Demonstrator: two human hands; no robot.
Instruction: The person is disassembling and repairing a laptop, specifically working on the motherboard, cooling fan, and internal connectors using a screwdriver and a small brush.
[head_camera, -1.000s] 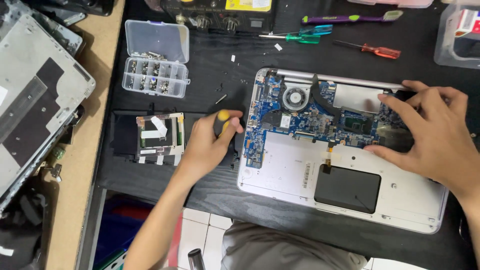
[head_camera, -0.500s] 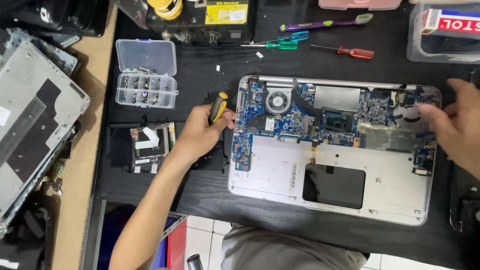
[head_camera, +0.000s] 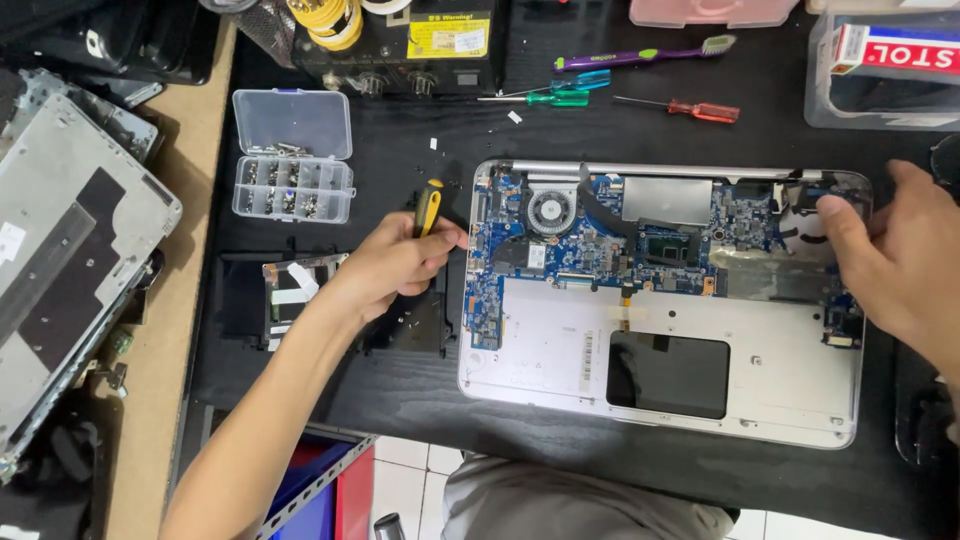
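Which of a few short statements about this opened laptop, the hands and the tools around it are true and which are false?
1. The left hand grips a yellow-and-black-handled screwdriver. True.
2. The right hand rests on the clear plastic screw box. False: it touches the upper right corner of the opened silver laptop.
3. The laptop's round cooling fan is exposed. True.
4. A purple toothbrush lies inside the laptop. False: it lies on the black table above the laptop.
5. The red-handled screwdriver lies untouched. True.
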